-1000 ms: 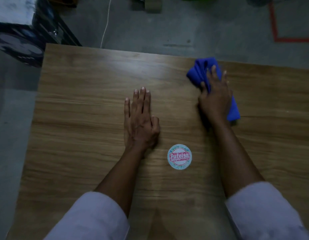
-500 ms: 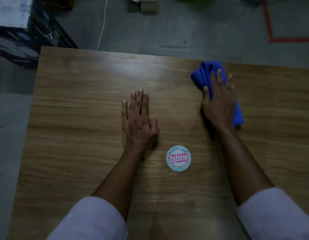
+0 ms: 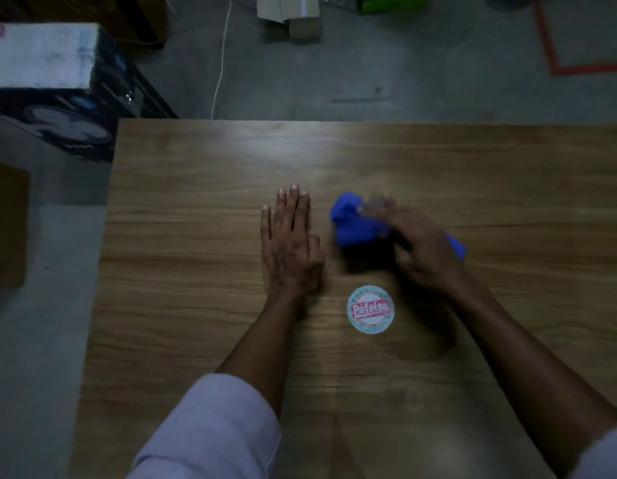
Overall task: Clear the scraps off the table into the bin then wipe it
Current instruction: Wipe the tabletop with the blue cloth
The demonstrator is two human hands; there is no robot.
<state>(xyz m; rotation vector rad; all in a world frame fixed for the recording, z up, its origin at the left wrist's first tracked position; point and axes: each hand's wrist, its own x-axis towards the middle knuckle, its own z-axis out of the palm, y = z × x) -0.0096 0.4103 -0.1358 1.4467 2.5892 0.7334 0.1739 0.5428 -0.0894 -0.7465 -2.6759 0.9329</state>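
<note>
Two hands | left hand flat on table | right hand motion-blurred over blue cloth, grip unreadable

A single head-worn view looks steeply down and forward from above the near edge of the wooden counter; its wide lens takes in both forearms entering from the bottom, the counter's far and left edges, and a strip of grey floor beyond; the surface sits close below, filling most of the frame.
</note>
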